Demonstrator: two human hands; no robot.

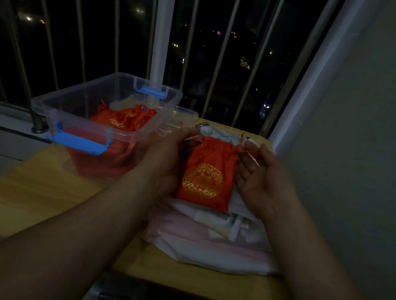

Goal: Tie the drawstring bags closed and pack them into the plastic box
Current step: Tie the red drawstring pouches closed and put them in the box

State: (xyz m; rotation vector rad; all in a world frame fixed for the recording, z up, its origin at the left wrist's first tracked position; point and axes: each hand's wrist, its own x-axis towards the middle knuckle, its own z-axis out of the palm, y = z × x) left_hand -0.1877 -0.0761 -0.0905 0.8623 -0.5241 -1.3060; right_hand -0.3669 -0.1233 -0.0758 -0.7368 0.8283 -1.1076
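- The bag (207, 176) hung in the air between both hands, over a pile (205, 241) of pale packets on the table (35, 191), its mouth already gathered.
- The left hand (166, 153) pinched one cord (189, 140) at the fingertips. The right hand (261, 176) pinched the other, palm turned up.
- The bag looked light, soft and limp, its satin probably slippery, so the cords and the puckered neck seemed the surest holds.
- The box (74, 85) stood open just to the left, with red bags (120, 119) inside and room left on top.
- The near rim and its blue latch (79, 143) could snag a trailing cord.
- The pile lay close to the table's front edge. Window bars (117, 26) stood close behind the box.
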